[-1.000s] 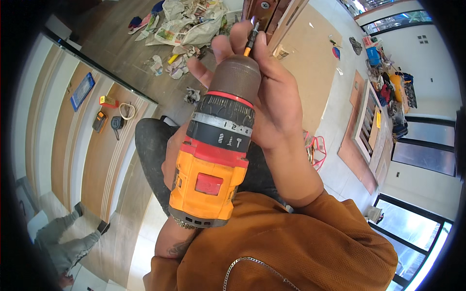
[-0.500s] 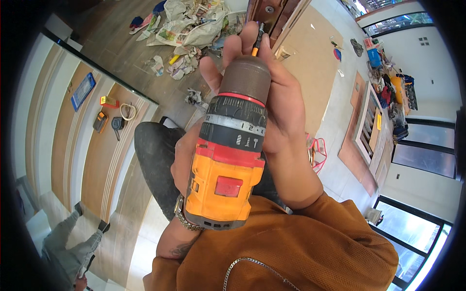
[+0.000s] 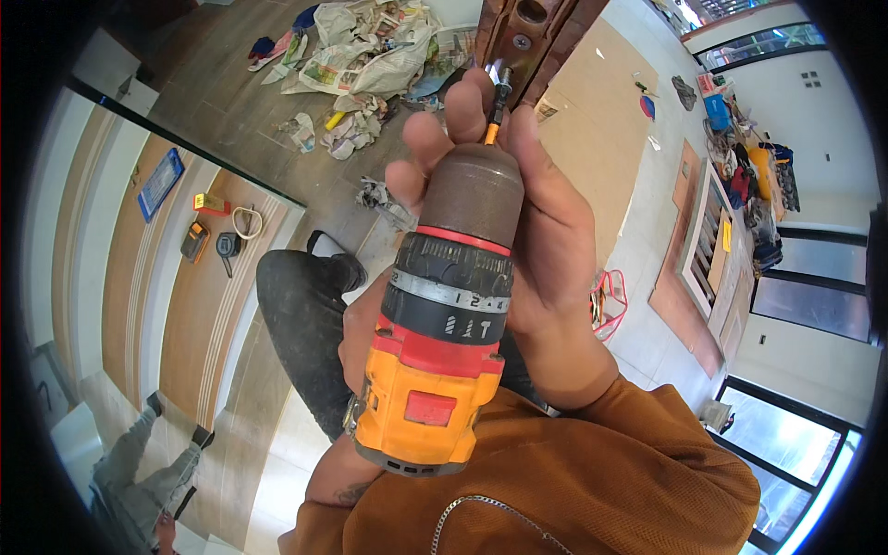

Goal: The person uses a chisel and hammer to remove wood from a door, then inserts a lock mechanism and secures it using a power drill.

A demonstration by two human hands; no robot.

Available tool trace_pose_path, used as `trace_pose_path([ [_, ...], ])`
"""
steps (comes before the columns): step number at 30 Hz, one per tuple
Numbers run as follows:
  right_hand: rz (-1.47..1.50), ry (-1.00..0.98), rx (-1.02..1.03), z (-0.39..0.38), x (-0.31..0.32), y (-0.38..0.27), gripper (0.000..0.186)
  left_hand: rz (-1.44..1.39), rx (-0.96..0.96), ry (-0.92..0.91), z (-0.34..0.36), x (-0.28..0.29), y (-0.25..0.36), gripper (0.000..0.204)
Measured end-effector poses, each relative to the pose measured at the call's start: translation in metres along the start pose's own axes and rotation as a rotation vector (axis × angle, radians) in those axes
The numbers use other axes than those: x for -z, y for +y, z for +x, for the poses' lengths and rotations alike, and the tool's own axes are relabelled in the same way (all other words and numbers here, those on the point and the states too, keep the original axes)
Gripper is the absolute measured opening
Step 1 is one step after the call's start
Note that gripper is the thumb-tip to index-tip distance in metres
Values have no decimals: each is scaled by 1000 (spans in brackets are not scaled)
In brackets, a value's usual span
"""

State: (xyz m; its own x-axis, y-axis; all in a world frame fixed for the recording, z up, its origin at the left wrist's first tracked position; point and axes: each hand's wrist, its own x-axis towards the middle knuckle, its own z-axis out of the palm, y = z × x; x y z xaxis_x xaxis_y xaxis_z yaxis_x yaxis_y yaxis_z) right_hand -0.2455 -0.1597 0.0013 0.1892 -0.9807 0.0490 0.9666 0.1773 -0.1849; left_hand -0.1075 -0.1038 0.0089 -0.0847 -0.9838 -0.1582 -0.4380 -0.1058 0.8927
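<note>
My left hand (image 3: 355,333) is closed round the grip of an orange, red and black cordless drill (image 3: 444,347), mostly hidden behind its body. With the palm up, my right hand (image 3: 560,222) cradles the brown chuck, its thumb and fingers curled about it. A bit (image 3: 499,116) with an orange band runs from the chuck up between the fingertips. Its tip reaches a dark metal plate (image 3: 529,63) set in a reddish wooden edge (image 3: 561,51). A cross-head screw (image 3: 522,42) sits in that plate, just above the tip.
Crumpled newspaper and plastic (image 3: 365,55) lie on the floor ahead. On wooden steps at left are a tape measure (image 3: 228,244), an orange-black device (image 3: 194,242) and a blue package (image 3: 161,185). Another person's legs (image 3: 139,472) show lower left. A white frame (image 3: 708,231) lies at right.
The drill and both my hands have moved down in the picture, toward me. More of the metal plate and its screw shows above the bit.
</note>
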Motion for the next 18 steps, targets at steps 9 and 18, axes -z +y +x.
trace_pose_path([
  [9, 141, 63, -60, 0, -3, -2, 41, 21, -69, 67, -7, -5, -1, 43],
  [18, 159, 130, -52, 0, -9, -4, 41, 274, -294, 101, -7, -7, -10, 39],
])
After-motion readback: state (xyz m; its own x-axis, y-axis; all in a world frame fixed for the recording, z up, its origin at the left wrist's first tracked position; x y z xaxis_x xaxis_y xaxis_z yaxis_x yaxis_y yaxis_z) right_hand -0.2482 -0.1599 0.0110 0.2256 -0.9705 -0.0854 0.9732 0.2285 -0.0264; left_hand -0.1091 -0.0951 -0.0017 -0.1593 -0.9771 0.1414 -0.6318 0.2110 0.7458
